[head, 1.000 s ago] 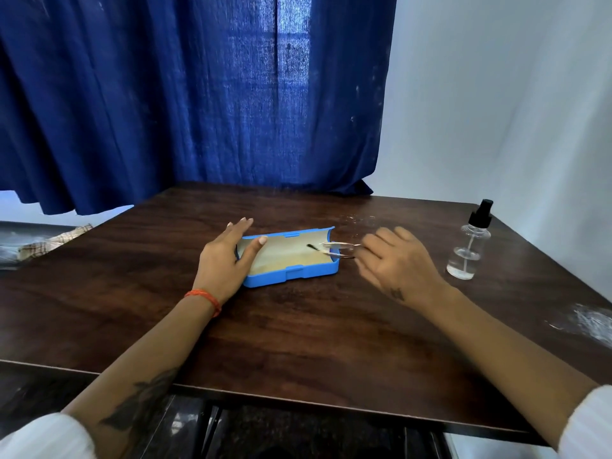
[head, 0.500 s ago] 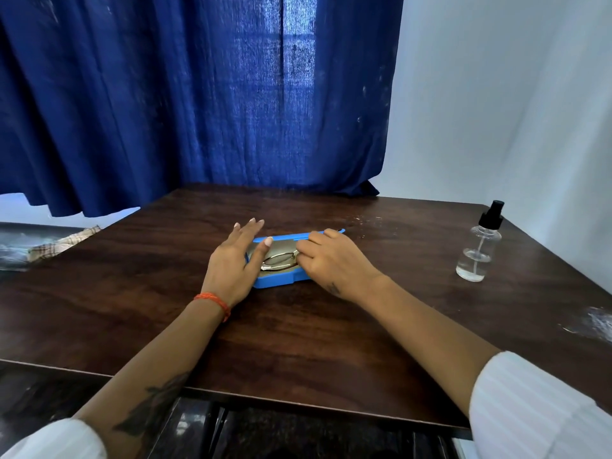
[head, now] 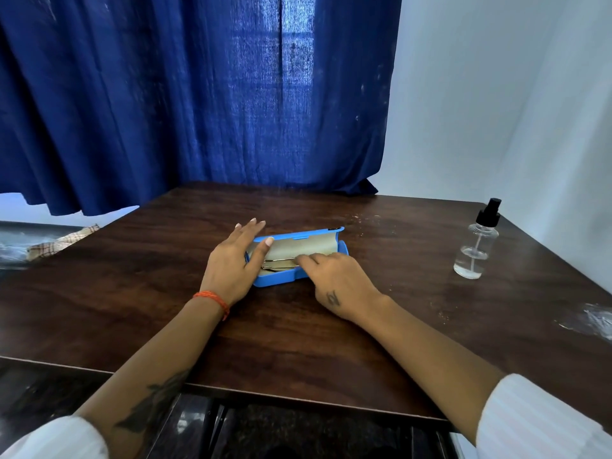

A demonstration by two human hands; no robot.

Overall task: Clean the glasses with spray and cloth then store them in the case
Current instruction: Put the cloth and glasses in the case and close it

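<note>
Dark wooden table (head: 298,332) before a blue curtain (head: 185,94) carries an open blue glasses case (head: 299,253). Folded glasses (head: 278,263) lie inside it. The left hand (head: 233,263), fingers spread flat, braces the case's left end. The right hand (head: 334,278) has fingers loosely curled, fingertips (head: 303,260) on the glasses. A spray bottle (head: 477,243) stands well apart, to the right.

L hand (head: 233,265) flat, fingers spread; R hand (head: 334,279) fingers curled.
</note>
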